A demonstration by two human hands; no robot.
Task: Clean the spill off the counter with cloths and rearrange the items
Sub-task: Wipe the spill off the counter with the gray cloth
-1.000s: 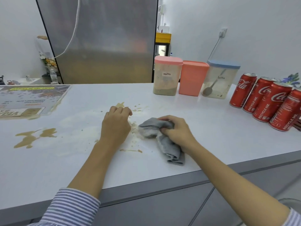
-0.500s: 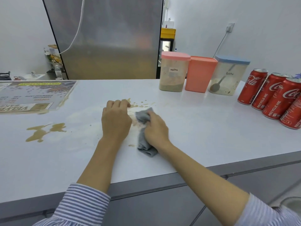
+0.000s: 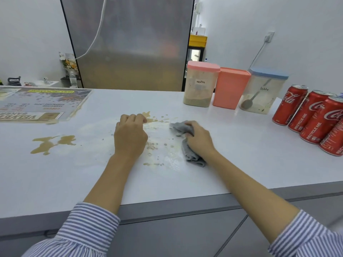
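On the white counter (image 3: 232,164), my right hand (image 3: 199,140) grips a crumpled grey cloth (image 3: 182,127) and presses it down at the right side of a smeared brown spill (image 3: 157,145). Drops and wet streaks lie between my two hands. My left hand (image 3: 130,135) rests on the counter with its fingers curled under, holding nothing, at the left of the smear. A separate brown puddle (image 3: 52,142) sits further left. Small splashes (image 3: 154,118) lie just beyond my left hand's knuckles.
At the back right stand a mocha container (image 3: 201,84) with a pink lid, a pink box (image 3: 230,88) and a latte container (image 3: 262,91) with a spoon inside. Several red cola cans (image 3: 313,117) stand at the far right. A laminated menu (image 3: 40,103) lies back left.
My right hand has dragged the cloth to the right, away from my left hand, uncovering wet streaks and drops. My left hand has stayed in place.
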